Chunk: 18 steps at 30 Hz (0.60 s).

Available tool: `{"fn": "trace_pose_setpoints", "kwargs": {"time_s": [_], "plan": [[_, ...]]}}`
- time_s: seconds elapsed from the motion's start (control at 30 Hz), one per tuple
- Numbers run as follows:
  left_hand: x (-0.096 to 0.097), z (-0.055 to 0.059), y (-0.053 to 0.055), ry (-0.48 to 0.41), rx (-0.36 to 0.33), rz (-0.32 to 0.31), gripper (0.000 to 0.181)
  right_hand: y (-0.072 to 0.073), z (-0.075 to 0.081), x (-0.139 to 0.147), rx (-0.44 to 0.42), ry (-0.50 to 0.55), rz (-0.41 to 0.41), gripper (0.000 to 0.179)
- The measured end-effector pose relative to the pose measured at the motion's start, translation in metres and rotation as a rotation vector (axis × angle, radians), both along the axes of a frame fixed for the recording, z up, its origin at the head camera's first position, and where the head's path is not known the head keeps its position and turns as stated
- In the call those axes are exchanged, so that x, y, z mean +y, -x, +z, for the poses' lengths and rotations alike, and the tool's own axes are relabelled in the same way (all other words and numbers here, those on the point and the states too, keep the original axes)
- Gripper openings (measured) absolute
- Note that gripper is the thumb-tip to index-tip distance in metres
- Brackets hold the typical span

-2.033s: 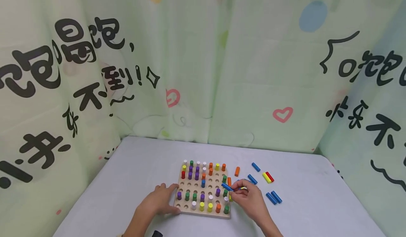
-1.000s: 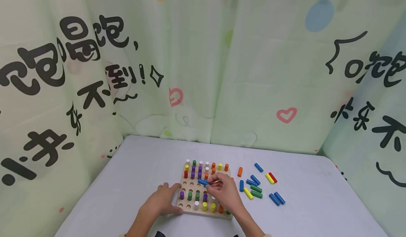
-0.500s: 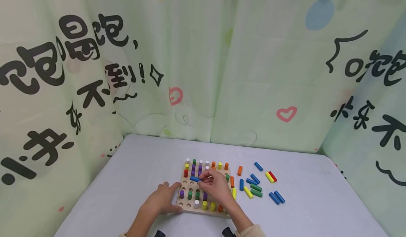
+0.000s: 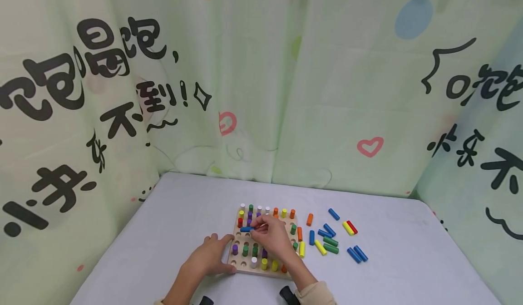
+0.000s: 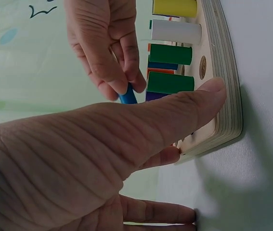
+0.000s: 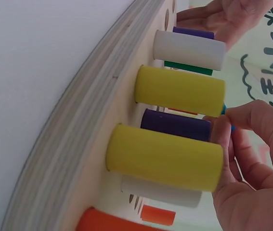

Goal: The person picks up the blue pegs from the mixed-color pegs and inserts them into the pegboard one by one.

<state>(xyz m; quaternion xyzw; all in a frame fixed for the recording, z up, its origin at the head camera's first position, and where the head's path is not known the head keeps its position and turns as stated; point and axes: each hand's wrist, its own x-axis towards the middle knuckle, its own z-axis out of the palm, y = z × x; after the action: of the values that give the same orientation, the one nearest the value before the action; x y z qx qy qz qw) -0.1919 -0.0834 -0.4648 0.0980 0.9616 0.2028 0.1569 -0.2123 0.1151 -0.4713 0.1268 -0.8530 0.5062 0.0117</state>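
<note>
A wooden pegboard (image 4: 250, 270) lies on the white table, with pegs of several colours standing in its holes. My left hand (image 4: 210, 256) rests against the board's left side, its thumb on the near corner and a fingertip further back. In the left wrist view that thumb (image 5: 194, 103) lies fairly straight along the board's edge. Between thumb and fingers, my right hand (image 4: 273, 239) pinches a blue peg (image 4: 246, 229). This peg lies nearly level above the board's left part, near the red peg (image 4: 240, 222). My right hand and forearm hide part of the board's middle and right.
Right of the board lie loose pegs: two green pegs (image 4: 330, 241), a yellow peg (image 4: 320, 247), an orange peg (image 4: 310, 219), a red peg (image 4: 352, 227) and several blue ones, including a blue peg (image 4: 333, 214) at the back. A printed curtain (image 4: 327, 114) surrounds the table.
My right hand has carried the blue peg leftward, from the board's right edge to above its left part. My left hand keeps its place at the board's side.
</note>
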Motion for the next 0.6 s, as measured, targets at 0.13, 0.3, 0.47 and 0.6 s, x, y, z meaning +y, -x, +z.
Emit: {"fn": "trace_pose_setpoints", "kwargs": {"time_s": [0.13, 0.3, 0.47, 0.6], "plan": [[0.0, 0.001, 0.0, -0.007, -0.002, -0.005, 0.074, 0.003, -0.002, -0.003, 0.003, -0.002, 0.005, 0.013], [-0.001, 0.002, 0.0, -0.019, -0.004, -0.013, 0.074, 0.007, -0.007, -0.007, 0.014, -0.028, 0.0, 0.011], [-0.002, 0.002, -0.001, -0.027, 0.001, -0.025, 0.074, 0.009, -0.007, -0.011, 0.028, -0.032, -0.004, 0.011], [-0.002, 0.002, -0.001, -0.026, 0.0, -0.025, 0.074, 0.011, -0.008, -0.014, 0.037, -0.029, -0.008, 0.009]]}}
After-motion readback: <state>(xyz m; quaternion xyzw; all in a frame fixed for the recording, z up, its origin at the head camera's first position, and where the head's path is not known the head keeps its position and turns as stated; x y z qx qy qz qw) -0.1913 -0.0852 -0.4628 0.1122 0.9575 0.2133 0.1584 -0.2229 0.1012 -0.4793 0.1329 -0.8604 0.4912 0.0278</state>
